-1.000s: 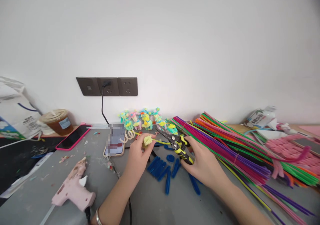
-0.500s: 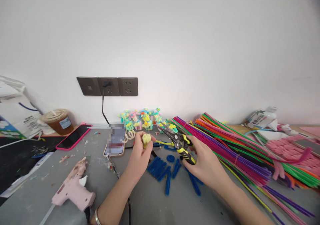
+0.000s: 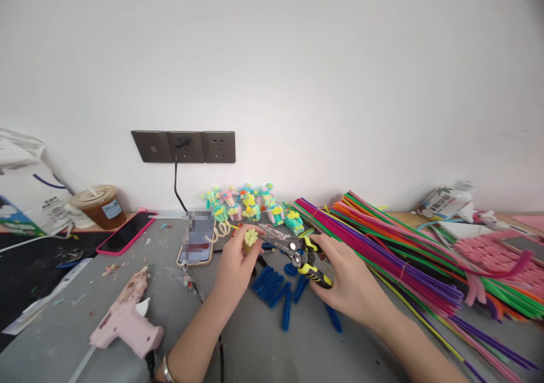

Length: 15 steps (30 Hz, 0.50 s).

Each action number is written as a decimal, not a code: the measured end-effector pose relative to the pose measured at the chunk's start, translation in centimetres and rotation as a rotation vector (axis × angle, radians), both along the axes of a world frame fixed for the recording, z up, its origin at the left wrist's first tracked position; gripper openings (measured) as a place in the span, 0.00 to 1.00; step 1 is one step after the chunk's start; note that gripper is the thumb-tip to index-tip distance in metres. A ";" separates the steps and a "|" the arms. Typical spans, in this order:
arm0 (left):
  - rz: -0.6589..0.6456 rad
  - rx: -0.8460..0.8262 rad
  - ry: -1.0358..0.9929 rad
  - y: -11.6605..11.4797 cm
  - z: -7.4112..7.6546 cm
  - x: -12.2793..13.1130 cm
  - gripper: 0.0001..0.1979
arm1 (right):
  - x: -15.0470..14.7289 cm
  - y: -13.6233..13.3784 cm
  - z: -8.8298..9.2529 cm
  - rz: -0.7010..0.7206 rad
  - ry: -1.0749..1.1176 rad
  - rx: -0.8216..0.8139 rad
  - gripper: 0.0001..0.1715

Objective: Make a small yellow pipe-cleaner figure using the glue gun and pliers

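Observation:
My left hand [image 3: 236, 261] pinches a small yellow pipe-cleaner piece [image 3: 250, 237] just above the grey table [image 3: 255, 343]. My right hand [image 3: 346, 278] grips black-and-yellow pliers [image 3: 297, 252], whose jaws point left and reach right up to the yellow piece. Several short blue pipe-cleaner loops [image 3: 276, 289] lie on the table below both hands. A cream coil [image 3: 218, 231] lies just left of the yellow piece.
A phone [image 3: 196, 238] lies left of my hands, a pink-cased phone [image 3: 126, 232] farther left. A pink glue gun [image 3: 127, 320] rests at front left. Small finished figures [image 3: 250, 204] line the wall. A large pile of coloured pipe cleaners [image 3: 403, 252] fills the right. A drink cup [image 3: 98, 206] stands at far left.
The pliers have swung flatter and their jaws have moved left onto the yellow piece. My left hand stays nearly in place.

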<state>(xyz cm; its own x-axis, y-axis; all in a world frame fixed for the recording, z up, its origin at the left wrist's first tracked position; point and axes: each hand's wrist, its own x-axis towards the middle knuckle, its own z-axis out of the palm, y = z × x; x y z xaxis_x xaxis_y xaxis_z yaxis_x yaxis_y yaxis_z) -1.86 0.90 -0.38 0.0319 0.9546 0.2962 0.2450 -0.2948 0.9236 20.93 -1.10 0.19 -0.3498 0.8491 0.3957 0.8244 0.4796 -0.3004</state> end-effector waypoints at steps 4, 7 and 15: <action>-0.007 0.078 0.071 -0.1 -0.2 -0.1 0.16 | 0.0 0.0 0.0 0.042 -0.064 0.038 0.30; -0.026 0.074 0.078 -0.1 0.0 -0.1 0.19 | 0.0 0.0 0.0 0.051 -0.078 0.041 0.30; -0.023 0.087 0.108 -0.1 0.3 0.0 0.21 | -0.1 -0.2 0.3 0.051 -0.088 0.011 0.30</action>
<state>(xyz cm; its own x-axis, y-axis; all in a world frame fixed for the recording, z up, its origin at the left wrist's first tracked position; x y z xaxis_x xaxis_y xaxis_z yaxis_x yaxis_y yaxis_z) -1.86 0.76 -0.11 0.0899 0.9241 0.3714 0.3341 -0.3793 0.8629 20.79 -1.32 0.45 -0.4263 0.8251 0.3708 0.8219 0.5246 -0.2222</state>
